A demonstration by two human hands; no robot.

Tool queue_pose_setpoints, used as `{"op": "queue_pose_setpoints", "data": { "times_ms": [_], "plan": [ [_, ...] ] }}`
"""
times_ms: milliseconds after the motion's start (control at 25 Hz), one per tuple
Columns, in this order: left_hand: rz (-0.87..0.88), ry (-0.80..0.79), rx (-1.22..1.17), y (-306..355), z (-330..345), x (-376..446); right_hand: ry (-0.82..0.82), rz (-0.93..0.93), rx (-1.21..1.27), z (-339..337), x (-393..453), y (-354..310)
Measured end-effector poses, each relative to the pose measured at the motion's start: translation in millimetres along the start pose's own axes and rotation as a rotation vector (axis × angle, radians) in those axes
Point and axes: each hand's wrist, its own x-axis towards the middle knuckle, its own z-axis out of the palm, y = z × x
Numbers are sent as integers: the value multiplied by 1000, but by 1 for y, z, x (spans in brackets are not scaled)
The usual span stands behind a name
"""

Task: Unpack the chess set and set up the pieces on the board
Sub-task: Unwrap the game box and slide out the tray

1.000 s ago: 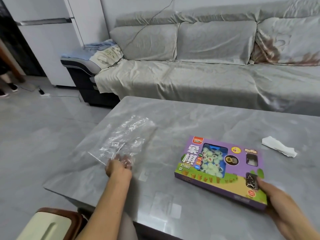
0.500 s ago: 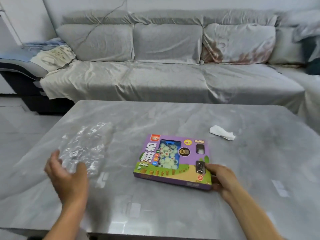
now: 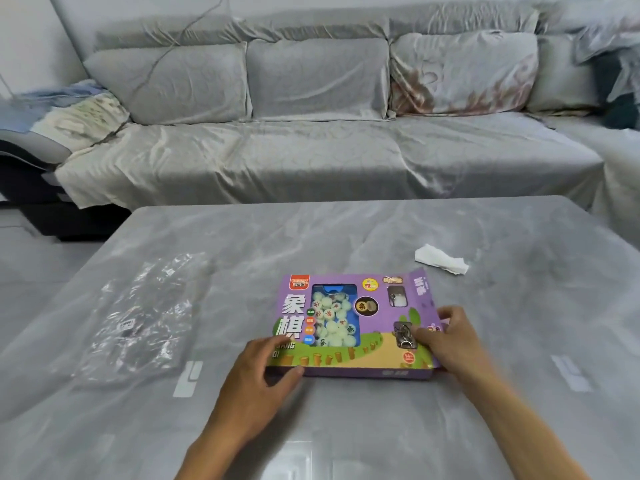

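A flat purple chess set box (image 3: 349,355) lies on the grey marble table (image 3: 346,237). Through its clear window I see several pale round pieces (image 3: 332,317). My left hand (image 3: 263,379) holds the box's near left corner, thumb against the front edge. My right hand (image 3: 450,337) grips the right end, where the side flap (image 3: 420,289) stands open and lifted. No board is in sight.
A crumpled clear plastic wrapper (image 3: 138,320) lies on the table to the left of the box. A white tissue (image 3: 440,259) sits at the back right. A grey sofa (image 3: 311,133) runs behind the table.
My left hand left the plastic wrapper and came right onto the box's near left corner. The right end flap of the box has come open. My view has swung right.
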Motion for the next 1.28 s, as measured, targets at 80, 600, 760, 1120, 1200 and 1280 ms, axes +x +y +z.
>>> {"op": "queue_pose_setpoints", "data": {
  "times_ms": [80, 600, 760, 1120, 1200, 1280],
  "plan": [
    [3, -16, 51, 1, 1, -1, 123, -241, -360, -1, -7, 0],
    [149, -250, 362, -6, 9, -14, -153, 1, 319, 7, -8, 9],
    [140, -281, 323, -9, 10, -16, -137, 34, 192, 5, -9, 11],
    [133, -307, 234, -11, -1, -16, -423, 110, 272, -12, -9, 5],
    [144, -265, 199, -13, 0, -17, -452, 105, 307, -11, -12, 3],
    [171, -200, 190, -15, 4, -17, -367, 120, 301, -8, -12, 2]
  ]
}}
